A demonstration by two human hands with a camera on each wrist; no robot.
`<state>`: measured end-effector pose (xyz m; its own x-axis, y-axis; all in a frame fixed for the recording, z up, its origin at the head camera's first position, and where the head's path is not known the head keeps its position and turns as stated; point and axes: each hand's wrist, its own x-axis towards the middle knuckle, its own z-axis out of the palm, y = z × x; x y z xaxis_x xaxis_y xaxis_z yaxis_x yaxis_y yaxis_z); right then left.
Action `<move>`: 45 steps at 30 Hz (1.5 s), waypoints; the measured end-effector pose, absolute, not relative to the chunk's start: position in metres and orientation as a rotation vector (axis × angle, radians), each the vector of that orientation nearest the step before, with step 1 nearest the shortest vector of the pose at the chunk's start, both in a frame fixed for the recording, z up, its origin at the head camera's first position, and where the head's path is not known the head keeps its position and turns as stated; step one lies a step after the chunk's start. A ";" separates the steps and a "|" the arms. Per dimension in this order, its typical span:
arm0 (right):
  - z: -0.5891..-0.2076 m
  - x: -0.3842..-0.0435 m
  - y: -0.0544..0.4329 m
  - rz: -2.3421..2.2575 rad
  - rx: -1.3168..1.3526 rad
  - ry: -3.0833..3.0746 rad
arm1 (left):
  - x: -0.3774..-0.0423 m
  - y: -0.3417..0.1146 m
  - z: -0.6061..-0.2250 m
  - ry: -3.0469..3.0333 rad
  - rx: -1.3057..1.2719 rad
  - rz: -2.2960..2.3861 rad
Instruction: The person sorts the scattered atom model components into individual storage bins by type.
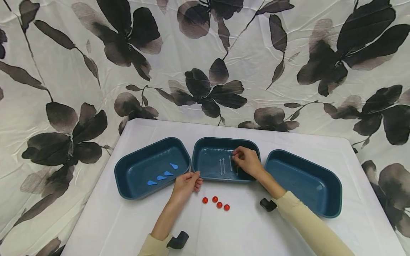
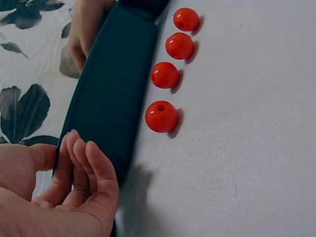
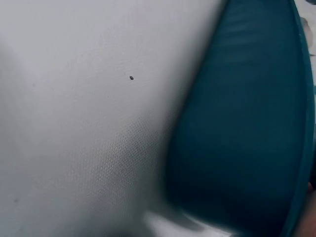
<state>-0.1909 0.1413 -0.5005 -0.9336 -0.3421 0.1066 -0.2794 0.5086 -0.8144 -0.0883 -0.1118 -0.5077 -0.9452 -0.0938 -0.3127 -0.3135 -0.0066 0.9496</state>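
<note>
My left hand (image 1: pixel 187 185) is at the front left corner of the middle dark teal tray (image 1: pixel 205 177). In the left wrist view its thumb lies over the rim and its fingers against the outer wall, pinching the edge. Inside that tray, my right hand (image 1: pixel 248 161) reaches down with bent fingers beside several thin white sticks (image 1: pixel 224 165) with wider ends. Whether a stick is between its fingertips is hidden. In front of the tray, several round red beads (image 1: pixel 219 205) with holes lie on the white table. The right wrist view mostly shows a tray's outer wall (image 3: pixel 242 113).
On the left stands another teal tray (image 1: pixel 134 177), holding several blue drop-shaped pieces (image 1: pixel 164 175) in a row. A third teal tray (image 1: pixel 307 181) sits at the right, partly under the right forearm. Behind the table (image 1: pixel 198 231) hangs a flower-print cloth (image 1: pixel 205 64).
</note>
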 end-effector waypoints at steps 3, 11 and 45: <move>-0.498 -0.189 0.143 -1.455 -0.554 2.674 | -0.088 -0.112 -0.508 2.090 -0.444 2.075; -0.491 -0.179 0.150 -1.479 -0.609 2.775 | -0.088 -0.113 -0.506 2.087 -0.462 2.069; -0.469 -0.142 0.195 -1.650 -0.445 2.747 | -0.084 -0.108 -0.506 2.081 -0.509 2.050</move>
<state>-0.1422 0.1945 -0.4694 -0.9578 -0.1854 0.2196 -0.2810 0.4432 -0.8512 -0.0837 -0.1076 -0.5056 -0.9260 -0.1175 -0.3589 -0.3606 -0.0072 0.9327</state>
